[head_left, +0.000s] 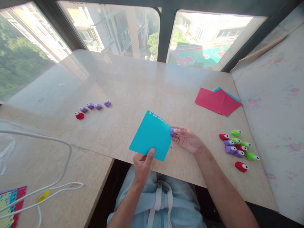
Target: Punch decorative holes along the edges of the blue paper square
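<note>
A square sheet of blue paper (pixel 152 134) is held up over the table's front edge, with a row of small punched shapes along its upper right side. My left hand (pixel 143 164) pinches its lower edge, the thumb lying on top. At the sheet's right corner, a purple craft punch (pixel 172 132) sits against the paper edge. My right hand (pixel 187 138) grips that punch, thumb on its white button and fingers beneath. One tiny blue cut-out (pixel 171 147) lies on the table just below the punch.
Several red, green and purple punches (pixel 237 147) cluster at the right, and a short row of punches (pixel 91 106) stands at the left. Red paper sheets (pixel 213 101) overlap blue ones near the wall. White cables (pixel 68 158) loop over the left table, beside colourful punched paper (pixel 16 202).
</note>
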Available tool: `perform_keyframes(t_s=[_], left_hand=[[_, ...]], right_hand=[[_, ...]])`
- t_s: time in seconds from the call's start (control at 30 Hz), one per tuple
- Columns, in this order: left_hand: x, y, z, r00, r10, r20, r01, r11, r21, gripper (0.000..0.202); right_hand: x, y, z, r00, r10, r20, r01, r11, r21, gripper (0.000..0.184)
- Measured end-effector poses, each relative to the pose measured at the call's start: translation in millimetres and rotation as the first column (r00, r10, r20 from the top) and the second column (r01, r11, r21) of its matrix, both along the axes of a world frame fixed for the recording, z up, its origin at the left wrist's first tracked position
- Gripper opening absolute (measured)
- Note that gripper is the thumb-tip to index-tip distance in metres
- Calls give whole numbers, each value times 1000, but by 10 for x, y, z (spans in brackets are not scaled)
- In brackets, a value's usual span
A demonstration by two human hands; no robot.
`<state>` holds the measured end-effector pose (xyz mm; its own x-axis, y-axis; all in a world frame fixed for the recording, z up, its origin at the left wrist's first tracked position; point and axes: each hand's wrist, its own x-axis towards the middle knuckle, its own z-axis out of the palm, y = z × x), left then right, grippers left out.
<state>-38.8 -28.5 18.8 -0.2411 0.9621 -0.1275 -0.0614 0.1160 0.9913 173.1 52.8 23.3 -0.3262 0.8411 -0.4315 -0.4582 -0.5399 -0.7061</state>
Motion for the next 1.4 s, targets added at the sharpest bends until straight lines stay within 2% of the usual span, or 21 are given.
perform_keyframes(t_s=[0.17, 0.33, 0.77, 1.4], left_hand=[[12, 1, 46, 999, -37, 25, 37, 999, 27, 29], [27, 2, 67, 994, -48, 96, 53, 997, -51, 36], [28, -18, 3, 992, -81, 92, 83, 996, -24, 26], [34, -23, -8, 992, -75, 106, 76, 997, -10, 24]], right_hand=[[9, 75, 27, 998, 60, -14, -61, 997, -48, 23], [40, 113, 8, 997, 75, -24, -77, 993, -93, 17], [8, 150, 41, 998, 61, -9, -61, 998, 5, 29], [64, 191, 10, 995, 98, -5, -99, 995, -29, 28]])
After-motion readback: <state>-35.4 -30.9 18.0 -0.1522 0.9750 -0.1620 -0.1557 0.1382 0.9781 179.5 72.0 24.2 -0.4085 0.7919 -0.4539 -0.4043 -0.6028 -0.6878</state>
